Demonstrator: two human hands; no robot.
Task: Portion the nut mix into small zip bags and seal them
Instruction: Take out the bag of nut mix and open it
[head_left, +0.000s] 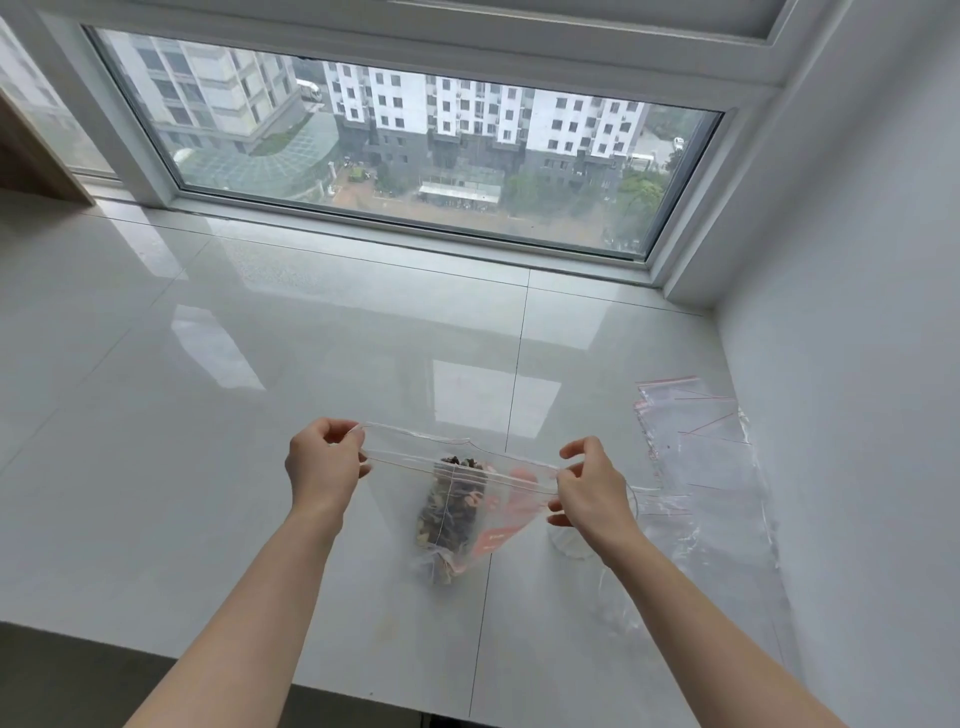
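Both-handed, left hand (323, 464) and right hand (589, 486) pinch the nut-mix bag (457, 499) taut.

A glossy white tiled sill (208, 364) lies below a wide window (405, 150) (apartment blocks beyond).

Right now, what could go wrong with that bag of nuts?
The left hand and right hand hold the big bag up only by its top corners. If one pinch slips, the nuts could tip out. The bag's mouth looks pulled open, so a jerk might spill some. A clear cup sits hidden under the right hand, easy to knock.
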